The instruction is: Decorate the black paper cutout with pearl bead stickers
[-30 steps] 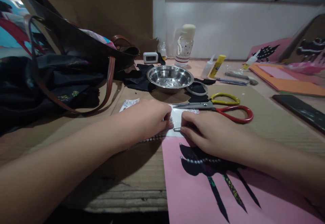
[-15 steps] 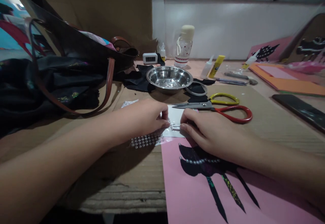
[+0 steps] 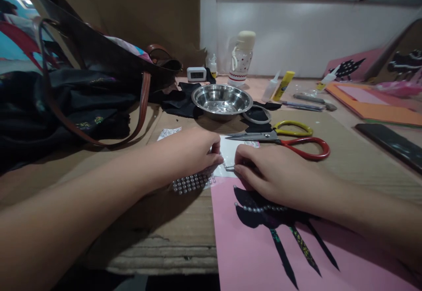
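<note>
My left hand [image 3: 202, 150] is closed in a pinch at the edge of a sheet of stick-on pearl beads [image 3: 191, 183], above a white paper piece [image 3: 227, 151]. Thin metal tweezers [image 3: 230, 168] stick out from the closed fingers of my right hand [image 3: 263, 170], their tips at the pearls by my left fingertips. Whether a pearl sits between the tips is too small to tell. Under my right wrist lies pink paper [image 3: 237, 256] bearing a black cut-out shape [image 3: 249, 219], with a row of pearls and long strips, some glittery. My right hand hides part of it.
Behind my hands are scissors [image 3: 293, 140] and a steel bowl [image 3: 221, 102]. Farther back stand a bottle [image 3: 241, 60], a glue stick [image 3: 284, 86] and a small digital clock [image 3: 197, 74]. A dark bag [image 3: 108, 62] is at left, a phone [image 3: 392, 143] at right.
The tweezers have tilted and their tips have come slightly lower, still near my left fingertips. Both hands keep their grips, and the whole view has shifted slightly.
</note>
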### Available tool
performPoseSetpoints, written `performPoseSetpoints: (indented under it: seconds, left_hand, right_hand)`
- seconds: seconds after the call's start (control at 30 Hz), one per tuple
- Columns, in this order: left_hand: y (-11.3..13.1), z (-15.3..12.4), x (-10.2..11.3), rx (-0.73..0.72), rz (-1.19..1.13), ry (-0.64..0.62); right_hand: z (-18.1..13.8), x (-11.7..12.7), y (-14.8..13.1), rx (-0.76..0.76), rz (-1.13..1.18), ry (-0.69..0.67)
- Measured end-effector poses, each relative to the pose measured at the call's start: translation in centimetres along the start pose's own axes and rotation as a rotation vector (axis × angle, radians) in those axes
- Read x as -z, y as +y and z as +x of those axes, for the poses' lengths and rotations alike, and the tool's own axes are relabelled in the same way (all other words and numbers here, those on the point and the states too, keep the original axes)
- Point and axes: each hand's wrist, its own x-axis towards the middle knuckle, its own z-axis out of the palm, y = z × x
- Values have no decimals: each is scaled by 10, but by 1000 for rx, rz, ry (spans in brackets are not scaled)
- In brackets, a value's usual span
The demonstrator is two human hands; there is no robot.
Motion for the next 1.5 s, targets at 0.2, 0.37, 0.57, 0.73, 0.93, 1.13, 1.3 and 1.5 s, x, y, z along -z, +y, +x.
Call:
performPoseSetpoints:
  seconds: [0.2, 0.37, 0.57, 0.73, 0.93, 1.13, 1.3, 1.5]
  left_hand:
    - [-2, 1, -2, -16, -1, 14]
    - [-2, 1, -2, -12, 4, -2]
    - [-2, 1, -2, -19, 6, 20]
    - [-3, 1, -3, -13, 1, 19]
    - [-2, 1, -3, -5, 6, 20]
    - [0, 0, 0, -10, 14, -6]
    - [-2, 0, -1, -27, 6, 1]
    - [0, 1, 0, -32, 8, -20]
  right_hand:
    - [2, -3, -1, -7, -20, 0]
    - [0, -2, -3, -27, -61, -12]
    - [-1, -3, -6, -31, -123, -1]
    - [1, -5, -2, -57, -70, 18]
    - [0, -3, 2, -33, 5, 41]
    - [1, -2, 1, -10, -13, 11]
    - [1, -3, 0, -15, -52, 13]
    - [0, -7, -2, -47, -116, -3]
